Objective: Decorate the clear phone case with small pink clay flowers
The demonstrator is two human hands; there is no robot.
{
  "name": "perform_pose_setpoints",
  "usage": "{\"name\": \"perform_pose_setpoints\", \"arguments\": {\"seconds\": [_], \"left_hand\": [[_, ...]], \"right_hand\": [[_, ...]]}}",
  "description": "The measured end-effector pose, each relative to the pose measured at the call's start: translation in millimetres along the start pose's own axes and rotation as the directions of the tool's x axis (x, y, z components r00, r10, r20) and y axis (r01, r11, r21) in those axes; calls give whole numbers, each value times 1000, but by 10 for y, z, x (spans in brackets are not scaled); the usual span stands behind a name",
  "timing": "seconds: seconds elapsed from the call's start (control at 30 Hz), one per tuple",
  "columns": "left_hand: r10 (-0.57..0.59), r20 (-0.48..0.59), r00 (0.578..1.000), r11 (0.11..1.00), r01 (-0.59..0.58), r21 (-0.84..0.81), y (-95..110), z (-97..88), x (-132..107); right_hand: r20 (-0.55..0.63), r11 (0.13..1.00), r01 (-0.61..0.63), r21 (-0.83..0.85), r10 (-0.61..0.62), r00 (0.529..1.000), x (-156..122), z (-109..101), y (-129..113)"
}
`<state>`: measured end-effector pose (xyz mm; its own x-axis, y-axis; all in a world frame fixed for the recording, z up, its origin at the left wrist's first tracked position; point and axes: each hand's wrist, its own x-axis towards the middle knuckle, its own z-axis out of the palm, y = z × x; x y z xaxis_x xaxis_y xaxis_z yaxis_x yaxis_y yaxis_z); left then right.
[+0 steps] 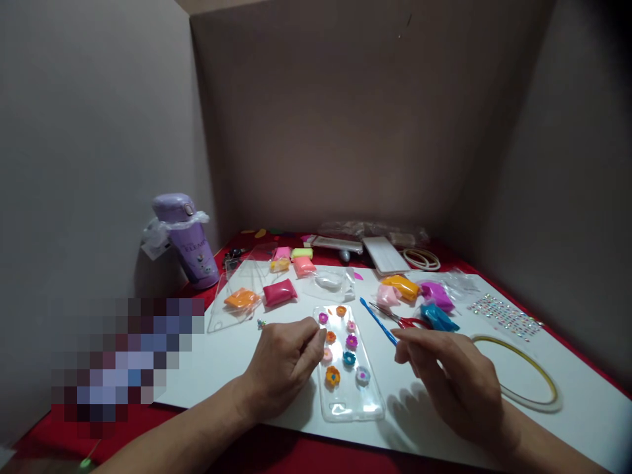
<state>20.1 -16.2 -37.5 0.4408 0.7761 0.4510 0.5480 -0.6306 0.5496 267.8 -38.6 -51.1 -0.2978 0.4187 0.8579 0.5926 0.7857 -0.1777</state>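
Left hand (pixel 286 359): curls by the clear phone case (pixel 350 409), perhaps steadying it; whether it grips, one cannot tell.
Right hand (pixel 451 372): clamps a blue modelling tool (pixel 379 322) pen-style, likely for control.
Clear phone case: lies between them, clay flowers (pixel 333 376) face-up.

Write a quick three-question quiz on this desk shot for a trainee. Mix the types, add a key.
1. Multiple choice: what does the right hand hold?
A) scissors
B) blue stick
C) yellow hoop

2. True or false: the purple bottle stands to the left of the clear phone case in the picture.

3. Short answer: what decorates the phone case?

Key:
1. B
2. True
3. Small coloured flowers
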Motion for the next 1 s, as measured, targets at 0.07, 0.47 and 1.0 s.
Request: {"name": "perform_pose_setpoints", "arguments": {"seconds": [0.07, 0.47, 1.0], "left_hand": [[1, -1, 1000, 1000, -1, -1, -4, -2, 0], [11, -14, 1000, 1000, -10, 10, 17, 16, -1], [23, -8, 1000, 1000, -23, 17, 17, 20, 8]], "right_hand": [[-2, 1000, -3, 5, 3, 1000, -8, -3, 3], [80, 996, 78, 43, -82, 993, 79, -12, -22], [88, 999, 52, 4, -52, 995, 13, -4, 7]]}}
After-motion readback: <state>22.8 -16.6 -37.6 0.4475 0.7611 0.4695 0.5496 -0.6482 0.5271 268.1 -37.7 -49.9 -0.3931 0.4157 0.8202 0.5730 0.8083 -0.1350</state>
